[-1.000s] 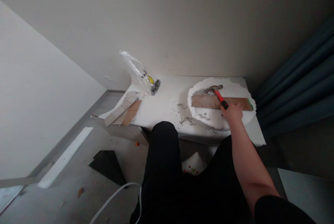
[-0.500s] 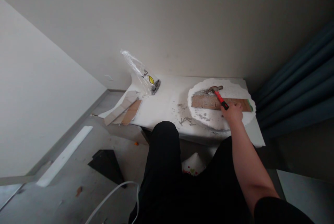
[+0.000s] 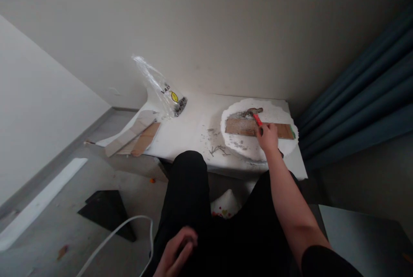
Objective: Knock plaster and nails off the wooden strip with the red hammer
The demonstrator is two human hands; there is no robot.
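Head view, looking down past the person's black-clad legs to a low white surface [image 3: 190,128] set against the wall. Right hand [image 3: 267,136]: grip closed around the red handle of a hammer [image 3: 257,118], whose metal head rests at the far edge of a wooden board [image 3: 241,127]. The board lies flat across a round white foam disc [image 3: 250,151] at the right end of the surface. Loose nails [image 3: 219,150] lie scattered just left of the disc. Left hand [image 3: 177,252]: low in the frame, against the left thigh, blurred; whether its grip is spread or pressed together cannot be told. A clear plastic bag [image 3: 163,92] and cardboard strips [image 3: 135,133] occupy the left end. Blue curtain [image 3: 355,96] at right.
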